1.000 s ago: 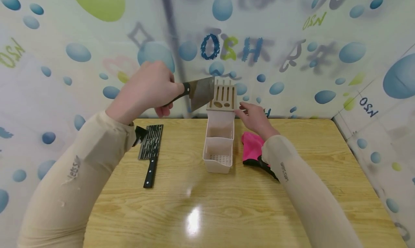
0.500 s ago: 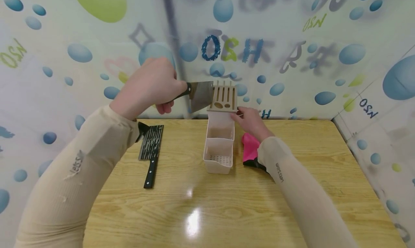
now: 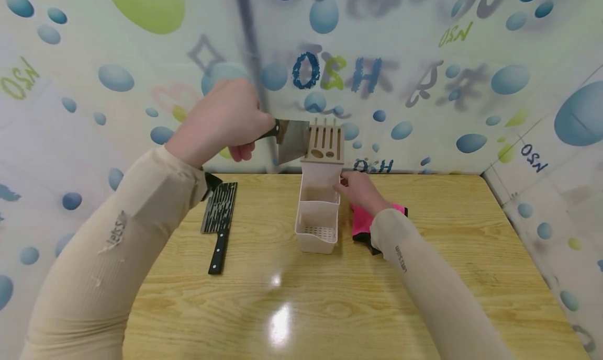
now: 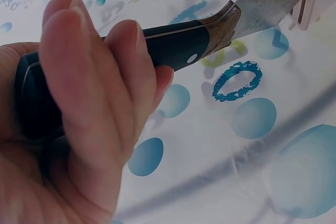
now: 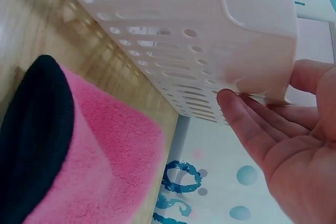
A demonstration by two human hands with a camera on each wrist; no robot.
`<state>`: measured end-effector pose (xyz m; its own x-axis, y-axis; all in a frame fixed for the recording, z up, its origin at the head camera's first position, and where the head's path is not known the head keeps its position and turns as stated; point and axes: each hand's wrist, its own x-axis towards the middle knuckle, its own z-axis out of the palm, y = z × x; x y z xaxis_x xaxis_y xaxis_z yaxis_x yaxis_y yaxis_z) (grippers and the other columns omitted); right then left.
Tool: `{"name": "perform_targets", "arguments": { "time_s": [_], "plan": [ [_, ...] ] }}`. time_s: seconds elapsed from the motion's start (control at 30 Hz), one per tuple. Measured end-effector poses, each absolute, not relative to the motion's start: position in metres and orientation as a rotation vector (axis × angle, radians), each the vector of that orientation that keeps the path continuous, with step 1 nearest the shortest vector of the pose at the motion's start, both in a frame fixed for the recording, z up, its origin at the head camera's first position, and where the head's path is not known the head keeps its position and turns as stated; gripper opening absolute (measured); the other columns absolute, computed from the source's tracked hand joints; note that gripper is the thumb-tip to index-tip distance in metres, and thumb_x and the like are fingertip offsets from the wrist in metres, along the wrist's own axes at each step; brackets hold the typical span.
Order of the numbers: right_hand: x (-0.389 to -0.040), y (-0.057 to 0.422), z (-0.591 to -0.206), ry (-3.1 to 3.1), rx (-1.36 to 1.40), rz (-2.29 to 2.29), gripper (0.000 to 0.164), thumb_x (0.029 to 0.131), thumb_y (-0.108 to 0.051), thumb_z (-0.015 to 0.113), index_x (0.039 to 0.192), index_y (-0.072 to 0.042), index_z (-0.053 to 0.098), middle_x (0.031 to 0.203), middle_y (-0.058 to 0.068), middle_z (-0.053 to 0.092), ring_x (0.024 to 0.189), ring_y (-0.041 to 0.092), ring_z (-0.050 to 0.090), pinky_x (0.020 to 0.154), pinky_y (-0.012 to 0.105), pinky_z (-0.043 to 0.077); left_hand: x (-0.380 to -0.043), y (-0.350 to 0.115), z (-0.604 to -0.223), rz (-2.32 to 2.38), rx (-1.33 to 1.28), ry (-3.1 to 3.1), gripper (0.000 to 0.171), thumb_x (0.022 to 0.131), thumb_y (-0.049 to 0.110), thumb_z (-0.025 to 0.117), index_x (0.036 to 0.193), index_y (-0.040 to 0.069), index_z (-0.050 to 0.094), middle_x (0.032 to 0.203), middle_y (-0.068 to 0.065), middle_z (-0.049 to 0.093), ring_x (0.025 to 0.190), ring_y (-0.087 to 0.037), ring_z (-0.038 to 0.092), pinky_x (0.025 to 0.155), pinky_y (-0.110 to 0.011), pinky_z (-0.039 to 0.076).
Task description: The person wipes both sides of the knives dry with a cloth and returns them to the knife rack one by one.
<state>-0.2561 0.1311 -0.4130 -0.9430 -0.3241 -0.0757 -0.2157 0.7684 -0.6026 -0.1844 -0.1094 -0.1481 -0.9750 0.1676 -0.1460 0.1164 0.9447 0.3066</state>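
Observation:
My left hand [image 3: 231, 114] grips the black riveted handle of a cleaver [image 3: 293, 142] and holds it in the air. The blade points right; its end meets a pale slotted part at the upper left of the knife holder [image 3: 316, 242], as the left wrist view shows. That holder is off-white plastic, with a brown slotted top and two open compartments in front. With thumb and fingers, my right hand [image 3: 360, 190] holds the holder's right side by its edge. In the right wrist view its fingertips [image 5: 227, 96] lie at the perforated wall.
A second cleaver [image 3: 220, 213] with a black patterned blade lies on the wooden table [image 3: 377, 307] at left. Right of the holder lies a pink cloth [image 3: 361, 221] with black edging, partly under my right forearm. A printed wall [image 3: 424, 14] stands close behind.
My right hand has moved down from beside the slotted top onto the holder's right side. The held cleaver has shifted only slightly, its blade lower against the holder's left side.

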Motion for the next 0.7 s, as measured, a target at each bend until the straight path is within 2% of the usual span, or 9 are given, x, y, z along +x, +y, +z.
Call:
{"name": "perform_targets", "arguments": {
  "time_s": [0.1, 0.37, 0.47, 0.7],
  "plan": [
    [-0.255, 0.130, -0.415, 2.803, -0.417, -0.864, 0.027, 0.098, -0.024, 0.055, 0.079, -0.005, 0.055, 0.077, 0.010, 0.063, 0.070, 0.022, 0.055, 0.069, 0.036, 0.047, -0.186, -0.108, -0.148, 0.435, 0.222, 2.936, 0.029, 0.077, 0.012, 0.040, 0.056, 0.006, 0.060, 0.056, -0.007, 0.066, 0.050, -0.022, 0.066, 0.065, -0.034, 0.050],
    [-0.253, 0.127, -0.415, 2.792, -0.381, -0.866, 0.029, 0.100, -0.024, 0.052, 0.076, -0.007, 0.054, 0.063, 0.003, 0.050, 0.057, 0.017, 0.046, 0.058, 0.030, 0.040, -0.191, -0.103, -0.147, 0.428, 0.205, 2.949, 0.028, 0.080, 0.012, 0.040, 0.063, 0.005, 0.063, 0.058, -0.007, 0.067, 0.051, -0.023, 0.067, 0.061, -0.034, 0.052],
    [-0.253, 0.127, -0.416, 2.794, -0.368, -0.879, 0.030, 0.100, -0.023, 0.052, 0.075, -0.008, 0.052, 0.060, 0.002, 0.045, 0.055, 0.017, 0.044, 0.057, 0.029, 0.039, -0.194, -0.103, -0.148, 0.442, 0.203, 2.958, 0.027, 0.079, 0.011, 0.041, 0.063, 0.005, 0.062, 0.058, -0.007, 0.067, 0.051, -0.022, 0.067, 0.058, -0.034, 0.051],
    [-0.251, 0.128, -0.417, 2.815, -0.380, -0.866, 0.028, 0.101, -0.023, 0.052, 0.076, -0.008, 0.052, 0.061, 0.002, 0.045, 0.057, 0.017, 0.044, 0.057, 0.029, 0.038, -0.202, -0.100, -0.152, 0.481, 0.214, 2.998, 0.028, 0.080, 0.011, 0.041, 0.060, 0.006, 0.059, 0.056, -0.007, 0.066, 0.049, -0.023, 0.066, 0.051, -0.035, 0.051]
  ]
}}
